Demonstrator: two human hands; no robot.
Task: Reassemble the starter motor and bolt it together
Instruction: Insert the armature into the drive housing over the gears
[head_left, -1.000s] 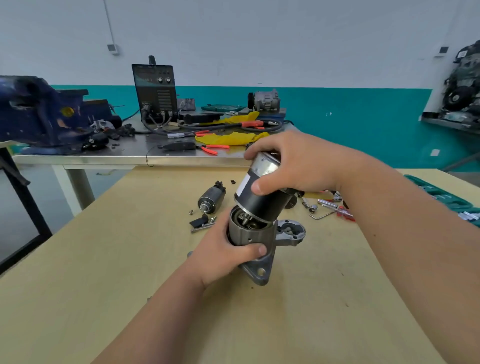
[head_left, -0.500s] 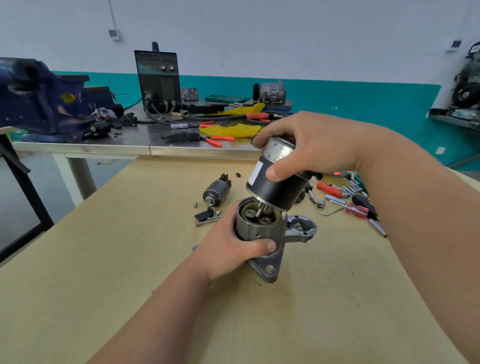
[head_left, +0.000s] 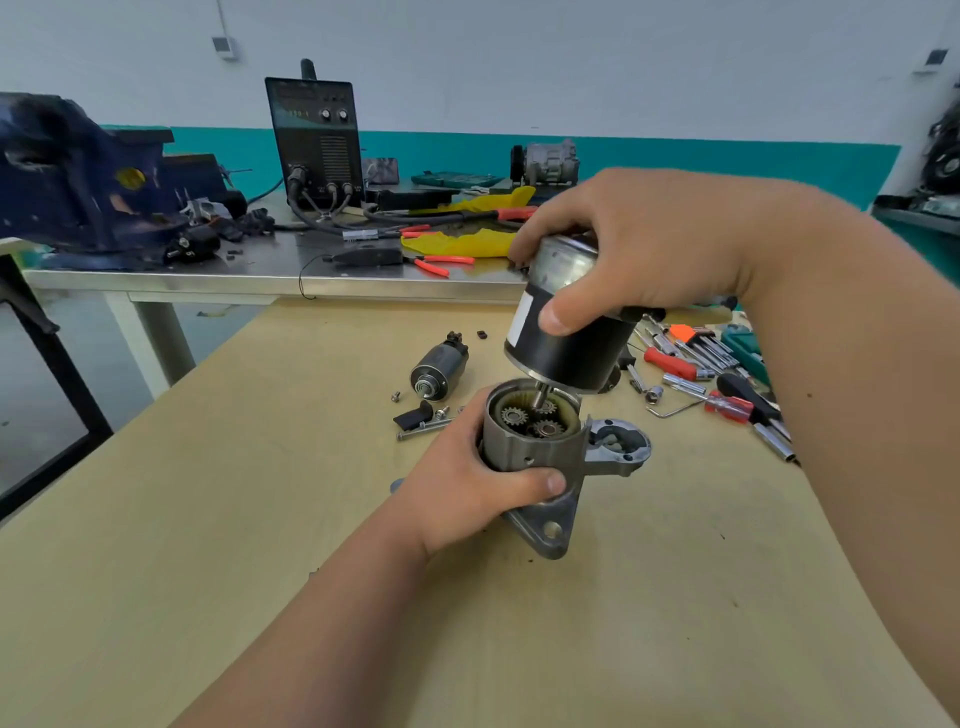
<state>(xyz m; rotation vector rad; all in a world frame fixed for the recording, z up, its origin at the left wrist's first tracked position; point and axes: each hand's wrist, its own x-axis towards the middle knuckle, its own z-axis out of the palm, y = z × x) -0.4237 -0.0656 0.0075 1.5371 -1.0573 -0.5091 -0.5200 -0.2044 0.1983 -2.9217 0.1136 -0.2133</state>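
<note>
Your right hand (head_left: 649, 244) clamps its fingers round the black motor body (head_left: 571, 353), now lifted higher than a second ago, with its shaft (head_left: 540, 397) tip among the exposed planet gears (head_left: 530, 422). Your left hand (head_left: 462, 488) grips the gear housing (head_left: 524, 454), which stands on the table (head_left: 260, 519). The body likely still needs seating.

My right hand (head_left: 644, 249) holds a glossy black motor body (head_left: 569, 345) with a bright metal cap; the gear housing (head_left: 530, 447) is dull grey metal, on a matt wooden worktop (head_left: 260, 519).
</note>
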